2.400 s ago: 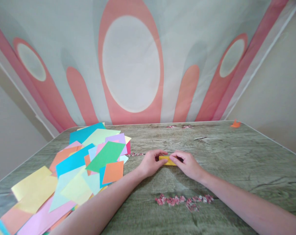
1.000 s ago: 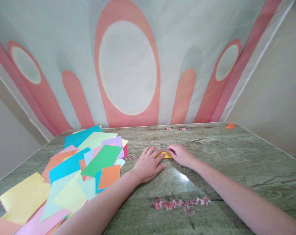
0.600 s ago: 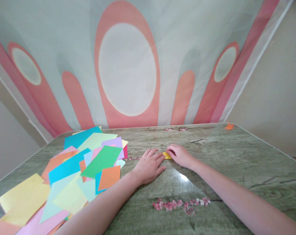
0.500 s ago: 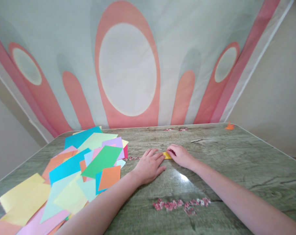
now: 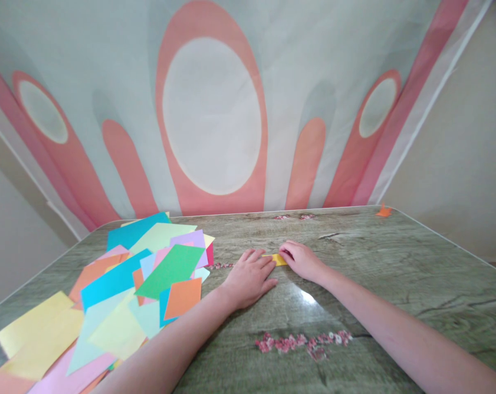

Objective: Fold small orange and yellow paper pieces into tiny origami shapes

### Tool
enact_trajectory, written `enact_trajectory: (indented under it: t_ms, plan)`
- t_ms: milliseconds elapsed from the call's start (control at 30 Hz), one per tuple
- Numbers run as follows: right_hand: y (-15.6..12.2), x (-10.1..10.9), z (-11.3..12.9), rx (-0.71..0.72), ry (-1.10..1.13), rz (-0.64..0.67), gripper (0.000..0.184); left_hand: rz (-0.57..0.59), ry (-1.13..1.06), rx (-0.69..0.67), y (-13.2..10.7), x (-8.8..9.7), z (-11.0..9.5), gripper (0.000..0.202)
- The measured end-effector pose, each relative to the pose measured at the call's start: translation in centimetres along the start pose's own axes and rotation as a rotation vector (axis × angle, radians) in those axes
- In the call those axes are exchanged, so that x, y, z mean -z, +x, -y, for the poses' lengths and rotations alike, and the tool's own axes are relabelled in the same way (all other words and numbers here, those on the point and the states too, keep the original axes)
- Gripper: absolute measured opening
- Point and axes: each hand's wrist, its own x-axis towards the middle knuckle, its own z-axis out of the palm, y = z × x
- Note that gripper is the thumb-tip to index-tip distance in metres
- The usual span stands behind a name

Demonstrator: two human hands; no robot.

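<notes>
- A small strip of yellow paper is seen on the bench, near the middle, between the two hands.
- The left hand is laid flat, palm down, with its fingers a little spread. The left part of the yellow strip is covered and touched by its fingertips.
- The right end of the strip is pinched by the right hand – its thumb and finger are pressed together there, and the other fingers are curled in.
- On the left, a big messy pile of colored paper is spread out. A green sheet and an orange sheet can be seen on top, at the side by the left hand.
- In the far right corner, a little orange paper shape is set down, well apart from the hands. What it is cannot be told.
- Pink flowers are printed on the bench – one row is seen on the near side.
- At the far side, a pink and gray cloth is hung.
</notes>
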Motion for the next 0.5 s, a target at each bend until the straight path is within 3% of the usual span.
enact_trajectory:
  t_ms: [500]
  plan:
    - [0.00, 0.18, 0.38, -0.023, -0.008, -0.005, 0.012, 0.006, 0.079, -0.029, -0.04, 0.25, -0.08, 0.043]
